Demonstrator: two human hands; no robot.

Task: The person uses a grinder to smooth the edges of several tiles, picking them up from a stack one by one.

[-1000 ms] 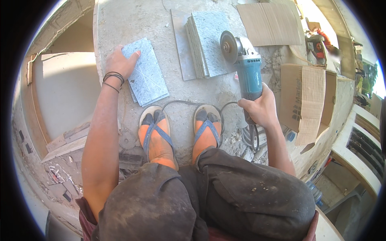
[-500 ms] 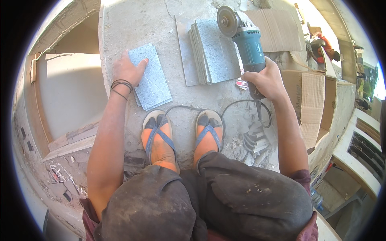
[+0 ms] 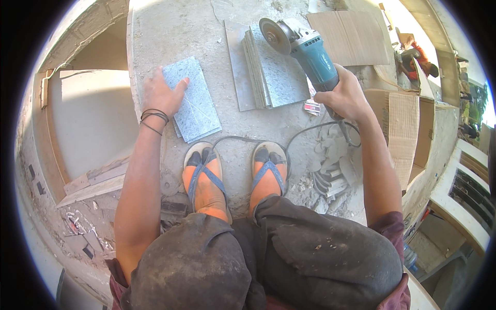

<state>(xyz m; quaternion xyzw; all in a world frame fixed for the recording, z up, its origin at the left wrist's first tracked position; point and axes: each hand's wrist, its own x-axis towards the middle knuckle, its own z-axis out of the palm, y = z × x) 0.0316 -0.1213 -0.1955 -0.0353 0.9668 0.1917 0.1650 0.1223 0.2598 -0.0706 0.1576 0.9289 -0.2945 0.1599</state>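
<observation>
A grey-blue speckled stone tile (image 3: 199,103) lies on the dusty concrete, with another tile edge showing beneath it and a pale line across its face. My left hand (image 3: 161,93) grips its left edge, thumb on top; the fingertips are partly hidden. My right hand (image 3: 347,95) is wrapped round the rear handle of a teal angle grinder (image 3: 315,61). The grinder's disc (image 3: 275,36) is up at the far left end of the tool, over the stack of similar tiles (image 3: 281,72) and apart from the tile under my left hand.
A black power cord (image 3: 305,130) loops past my sandalled feet (image 3: 268,168). Broken offcuts (image 3: 330,175) lie right of them. Flat cardboard (image 3: 351,39) and an open cardboard box (image 3: 403,134) stand on the right. Farther off, a person in orange (image 3: 418,62) crouches. A small red-and-white box (image 3: 312,107) lies beside the stack.
My right hand has tilted the grinder, and its disc has swung left and slightly down over the tile stack. The cord shifted with it. My left hand and its tile look nearly unmoved.
</observation>
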